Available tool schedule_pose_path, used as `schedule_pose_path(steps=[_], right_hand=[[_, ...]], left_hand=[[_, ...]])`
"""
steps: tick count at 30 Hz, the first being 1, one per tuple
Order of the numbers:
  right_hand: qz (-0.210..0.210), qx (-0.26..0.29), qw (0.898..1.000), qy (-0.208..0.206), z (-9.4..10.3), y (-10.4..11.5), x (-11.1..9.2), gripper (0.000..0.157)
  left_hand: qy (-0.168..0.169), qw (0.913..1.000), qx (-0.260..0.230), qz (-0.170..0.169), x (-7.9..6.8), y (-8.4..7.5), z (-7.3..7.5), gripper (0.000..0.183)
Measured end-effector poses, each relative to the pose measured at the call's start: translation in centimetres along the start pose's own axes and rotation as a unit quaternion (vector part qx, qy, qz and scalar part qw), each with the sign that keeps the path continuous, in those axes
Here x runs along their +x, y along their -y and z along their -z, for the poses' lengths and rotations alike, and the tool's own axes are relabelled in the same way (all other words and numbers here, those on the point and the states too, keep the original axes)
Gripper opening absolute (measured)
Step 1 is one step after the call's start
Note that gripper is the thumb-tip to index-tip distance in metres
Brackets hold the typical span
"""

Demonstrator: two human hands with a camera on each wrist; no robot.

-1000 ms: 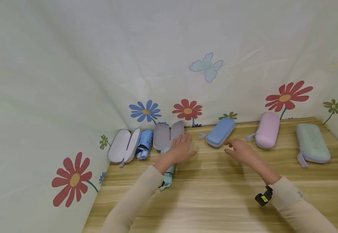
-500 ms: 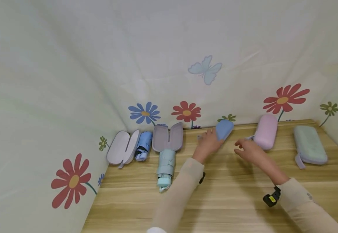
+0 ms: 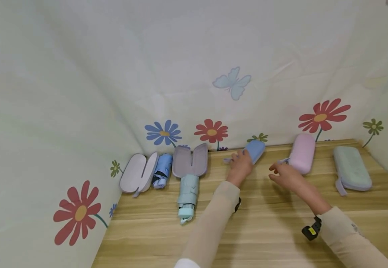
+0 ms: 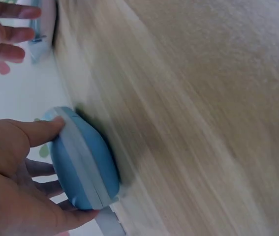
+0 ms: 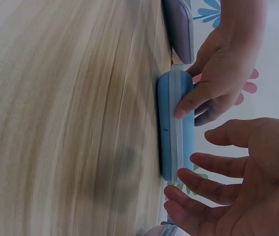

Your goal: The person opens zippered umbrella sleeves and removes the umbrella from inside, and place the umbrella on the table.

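My left hand (image 3: 240,166) grips the blue zip case (image 3: 255,149) near the back of the table, its thumb on one side and fingers on the other. In the left wrist view the case's pale zip band (image 4: 82,157) runs between thumb and fingers. My right hand (image 3: 288,179) hovers with relaxed, slightly bent fingers between the blue case and the pink case (image 3: 302,153). Seen from the right wrist, that hand (image 5: 237,177) holds nothing, and a gap separates thumb from fingers. The left hand hides part of the blue case in the head view.
To the left lie an opened white case (image 3: 131,173), a folded blue umbrella (image 3: 163,167), an opened grey case (image 3: 182,162) and a folded teal umbrella (image 3: 188,193). A green case (image 3: 351,167) lies at the right. A flowered curtain (image 3: 267,85) borders the wooden table (image 3: 260,238).
My left hand has moved right from above the teal umbrella and taken hold of the blue case. My right hand has shifted slightly right, away from the blue case.
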State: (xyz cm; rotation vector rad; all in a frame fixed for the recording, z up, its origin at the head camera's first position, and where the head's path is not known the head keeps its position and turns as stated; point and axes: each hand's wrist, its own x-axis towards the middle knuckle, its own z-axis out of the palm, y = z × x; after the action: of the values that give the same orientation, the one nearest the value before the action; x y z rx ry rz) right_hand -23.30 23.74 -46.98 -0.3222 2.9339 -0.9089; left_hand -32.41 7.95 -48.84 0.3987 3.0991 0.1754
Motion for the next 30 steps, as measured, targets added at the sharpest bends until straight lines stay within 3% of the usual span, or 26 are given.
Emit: schedule_pose_path(steps=[2, 8, 12, 15, 18, 21, 24, 27, 30], right_hand=[[0.001, -0.001, 1.0, -0.001, -0.1, -0.1, 0.0, 0.035], [0.006, -0.004, 1.0, -0.009, -0.1, -0.2, 0.0, 0.034], [0.008, -0.004, 1.0, -0.012, -0.1, -0.1, 0.0, 0.034], [0.008, -0.007, 1.0, -0.013, -0.1, -0.1, 0.1, 0.034], [0.007, -0.013, 1.0, -0.012, -0.1, 0.0, 0.1, 0.033], [0.003, -0.011, 1.0, -0.011, -0.1, 0.1, 0.1, 0.033], [0.006, -0.011, 1.0, -0.012, -0.3, 0.1, 0.1, 0.032], [0.009, -0.017, 1.0, -0.012, -0.4, -0.1, 0.1, 0.032], [0.009, -0.021, 1.0, -0.013, -0.4, -0.3, 0.0, 0.032]], left_hand=[[0.011, 0.9999, 0.001, 0.0, 0.1, 0.2, 0.1, 0.049], [0.055, 0.9984, 0.012, -0.001, 0.3, 0.3, 1.0, 0.059], [0.049, 0.9984, 0.021, -0.019, 0.2, 0.4, 1.3, 0.057], [0.024, 0.9971, 0.03, -0.066, 0.2, 1.1, 1.3, 0.051], [0.016, 0.9895, 0.041, -0.138, 0.5, 2.2, 0.9, 0.036], [0.039, 0.9773, 0.038, -0.205, 0.8, 3.2, 1.0, 0.027], [0.071, 0.9685, 0.016, -0.238, 1.0, 3.8, 1.4, 0.032], [0.074, 0.9717, -0.006, -0.224, 1.2, 3.9, 1.6, 0.041], [0.038, 0.986, -0.044, -0.156, 0.9, 3.5, 1.6, 0.038]])
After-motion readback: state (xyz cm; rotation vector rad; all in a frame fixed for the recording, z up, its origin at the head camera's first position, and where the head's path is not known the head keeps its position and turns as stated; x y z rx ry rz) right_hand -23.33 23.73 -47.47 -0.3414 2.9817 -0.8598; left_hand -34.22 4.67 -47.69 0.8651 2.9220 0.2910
